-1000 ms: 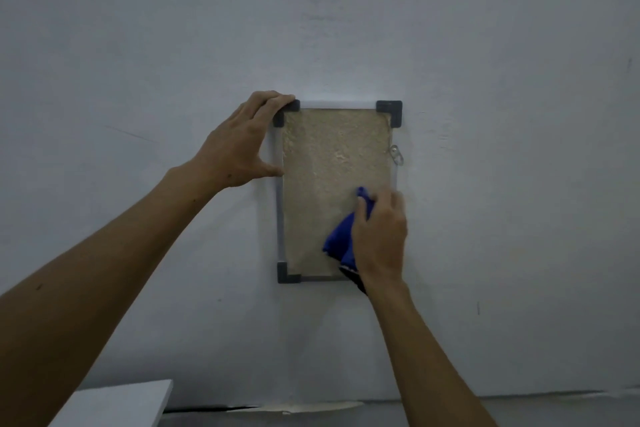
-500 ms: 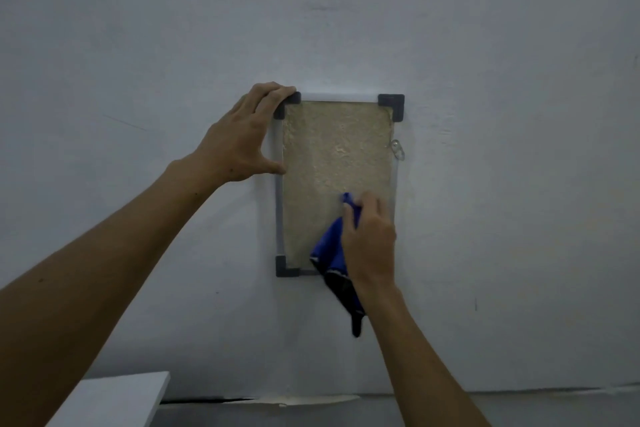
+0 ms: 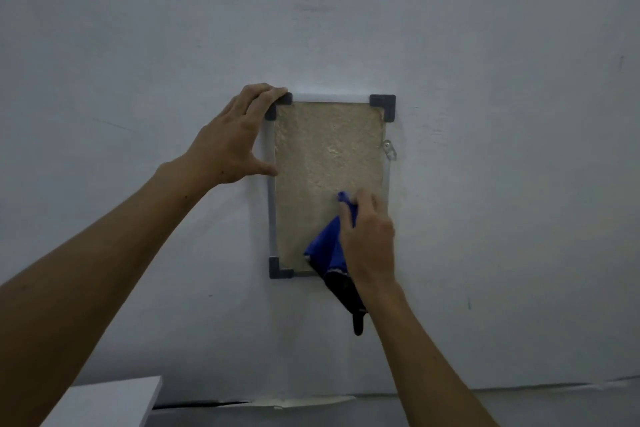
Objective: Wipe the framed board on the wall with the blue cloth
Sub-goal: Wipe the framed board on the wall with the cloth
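A small upright framed board (image 3: 325, 156) hangs on the pale wall, with a rough tan face, a thin grey frame and dark corner pieces. My left hand (image 3: 232, 142) holds its upper left corner, fingers curled over the top edge and thumb against the left side. My right hand (image 3: 369, 239) presses the blue cloth (image 3: 329, 246) against the lower right of the board, fingers curled round the cloth. A dark end of the cloth hangs below the frame. The board's lower right corner is hidden behind my hand.
A small metal hook (image 3: 389, 149) sticks out at the frame's right edge. A white surface corner (image 3: 110, 402) juts in at the lower left. The wall meets the floor along a dark cracked seam (image 3: 311, 399) below.
My right hand with the cloth slid left and a little down across the lower board, then back slightly right. The cloth's dark end now hangs below the frame. My left hand has kept its hold.
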`<control>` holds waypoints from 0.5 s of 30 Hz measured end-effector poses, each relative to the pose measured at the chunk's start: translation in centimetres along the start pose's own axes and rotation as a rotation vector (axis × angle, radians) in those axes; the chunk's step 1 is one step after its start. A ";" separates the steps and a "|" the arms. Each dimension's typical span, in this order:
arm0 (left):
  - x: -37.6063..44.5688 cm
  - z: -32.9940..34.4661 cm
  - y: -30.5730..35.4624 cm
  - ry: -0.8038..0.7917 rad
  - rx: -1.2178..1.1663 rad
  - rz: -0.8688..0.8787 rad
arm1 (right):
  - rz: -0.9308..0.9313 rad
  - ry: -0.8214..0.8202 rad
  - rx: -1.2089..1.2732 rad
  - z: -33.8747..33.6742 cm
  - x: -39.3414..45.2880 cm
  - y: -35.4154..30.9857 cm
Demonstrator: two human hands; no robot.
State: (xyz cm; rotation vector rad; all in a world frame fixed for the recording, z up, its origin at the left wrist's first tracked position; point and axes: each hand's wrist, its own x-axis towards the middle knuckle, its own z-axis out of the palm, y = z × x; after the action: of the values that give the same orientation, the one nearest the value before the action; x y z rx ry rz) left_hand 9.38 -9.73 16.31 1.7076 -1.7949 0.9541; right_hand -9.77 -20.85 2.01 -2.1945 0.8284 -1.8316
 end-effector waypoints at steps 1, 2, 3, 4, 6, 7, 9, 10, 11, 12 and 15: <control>0.0 0.0 0.0 -0.002 0.000 -0.001 | 0.062 0.057 0.009 -0.6 0.2 0.8; 0.0 0.0 0.0 -0.004 0.000 -0.005 | 0.107 0.107 0.017 -1.2 0.4 1.6; 0.0 0.0 0.1 -0.007 0.001 -0.008 | 0.125 0.138 0.019 -1.5 0.5 2.1; -0.1 0.0 0.1 -0.009 0.003 -0.010 | 0.115 0.149 0.012 -1.5 0.5 2.4; 0.0 -0.1 0.1 -0.009 0.005 -0.009 | 0.054 0.132 0.013 -1.4 0.2 2.7; 0.0 -0.1 0.2 -0.010 0.006 -0.009 | 0.013 0.116 0.022 -1.4 0.0 3.0; 0.1 0.0 0.2 -0.009 0.008 -0.010 | -0.067 0.069 0.017 -1.7 -0.5 3.9; 0.1 0.0 0.2 -0.008 0.010 -0.011 | -0.094 0.039 0.004 -1.9 -0.6 4.3; 0.1 0.0 0.2 -0.007 0.009 -0.012 | -0.111 0.015 -0.014 -2.2 -0.6 4.7; 0.0 0.0 0.2 -0.005 0.008 -0.012 | -0.118 0.004 -0.029 -2.6 -0.3 4.9; 0.0 -0.1 0.3 -0.008 0.014 -0.013 | -0.130 0.019 -0.043 -3.2 2.1 4.6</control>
State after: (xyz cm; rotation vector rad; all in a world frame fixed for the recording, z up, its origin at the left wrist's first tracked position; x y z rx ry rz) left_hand 9.12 -9.71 16.32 1.7319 -1.7837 0.9577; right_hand -14.00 -25.03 2.48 -2.3118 0.7513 -1.9128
